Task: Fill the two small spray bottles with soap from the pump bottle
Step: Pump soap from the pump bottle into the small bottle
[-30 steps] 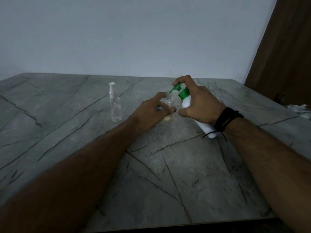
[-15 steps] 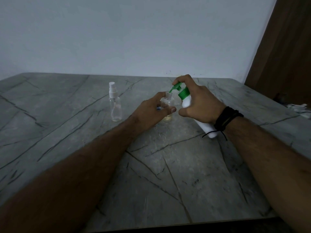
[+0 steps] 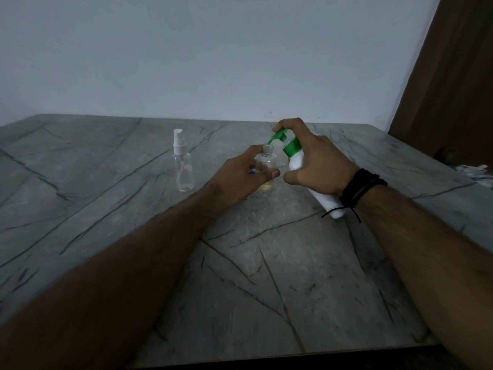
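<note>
My left hand [image 3: 238, 178] grips an uncapped clear spray bottle [image 3: 266, 162] that stands on the grey marble table [image 3: 266, 276]; a little yellowish liquid shows at its bottom. My right hand [image 3: 317, 162] holds the white pump bottle [image 3: 297, 160] tilted, index finger on the green pump head [image 3: 278, 136], whose nozzle tip is at the open neck. A second clear spray bottle [image 3: 182, 164] with a white sprayer cap stands upright to the left, untouched.
A pale wall rises behind the table's far edge. A brown wooden door [image 3: 453, 76] is at the right. White crumpled material [image 3: 477, 172] lies at the table's far right edge. The near table edge runs along the bottom.
Almost nothing differs; both hands hold the same pose, with the pump nozzle staying at the small bottle's neck.
</note>
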Demonstrator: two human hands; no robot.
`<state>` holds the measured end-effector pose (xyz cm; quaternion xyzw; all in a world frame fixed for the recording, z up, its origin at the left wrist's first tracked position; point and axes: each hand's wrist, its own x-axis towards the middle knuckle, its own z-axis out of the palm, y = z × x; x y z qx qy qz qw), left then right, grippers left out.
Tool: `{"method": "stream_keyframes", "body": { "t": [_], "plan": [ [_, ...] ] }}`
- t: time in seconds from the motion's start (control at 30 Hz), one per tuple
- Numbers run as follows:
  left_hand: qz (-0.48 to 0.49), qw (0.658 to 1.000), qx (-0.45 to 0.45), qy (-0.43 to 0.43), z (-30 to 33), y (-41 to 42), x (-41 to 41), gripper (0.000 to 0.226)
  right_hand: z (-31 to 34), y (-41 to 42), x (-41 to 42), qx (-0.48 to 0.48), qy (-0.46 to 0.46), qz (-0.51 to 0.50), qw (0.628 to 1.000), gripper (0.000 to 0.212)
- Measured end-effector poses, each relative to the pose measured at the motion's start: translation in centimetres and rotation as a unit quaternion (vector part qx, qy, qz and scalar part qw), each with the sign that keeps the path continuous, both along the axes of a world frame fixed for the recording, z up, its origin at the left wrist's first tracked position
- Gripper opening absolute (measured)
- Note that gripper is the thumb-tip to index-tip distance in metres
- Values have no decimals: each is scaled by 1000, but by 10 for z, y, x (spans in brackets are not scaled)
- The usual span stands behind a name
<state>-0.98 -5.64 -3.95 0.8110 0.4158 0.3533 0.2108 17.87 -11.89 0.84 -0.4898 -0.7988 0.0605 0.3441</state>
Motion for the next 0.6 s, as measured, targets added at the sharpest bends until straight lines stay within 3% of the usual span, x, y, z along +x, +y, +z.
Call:
{"method": "stream_keyframes", "body": {
  "t": [0.6],
  "plan": [
    [0, 1000, 7, -9, 0, -2, -1, 58, -1, 2, 1, -4, 12, 9, 1000, 72]
  ]
}}
